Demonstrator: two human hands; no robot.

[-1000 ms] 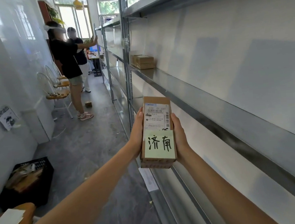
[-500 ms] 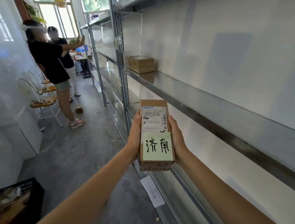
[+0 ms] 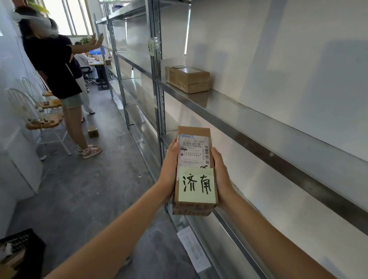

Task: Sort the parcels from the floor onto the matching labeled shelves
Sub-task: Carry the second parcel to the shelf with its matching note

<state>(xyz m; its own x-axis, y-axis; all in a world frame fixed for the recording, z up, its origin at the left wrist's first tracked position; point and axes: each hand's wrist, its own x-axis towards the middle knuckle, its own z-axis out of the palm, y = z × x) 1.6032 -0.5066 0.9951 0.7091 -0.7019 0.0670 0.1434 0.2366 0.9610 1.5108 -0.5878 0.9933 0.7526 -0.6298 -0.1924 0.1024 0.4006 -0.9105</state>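
Metal shelving (image 3: pixel 239 121) lines the aisle; a cardboard parcel (image 3: pixel 193 167) with a green handwritten note sits clasped between the left hand (image 3: pixel 170 169) and right hand (image 3: pixel 222 176), one on each side.

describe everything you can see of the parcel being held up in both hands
The parcel is a small brown cardboard box, closed, held upright in front of the metal shelving. A white printed shipping label with barcodes covers its upper face; a pale green sticky note handwritten 济南 covers the lower part. The left hand and right hand clasp its long sides; nothing else touches it.
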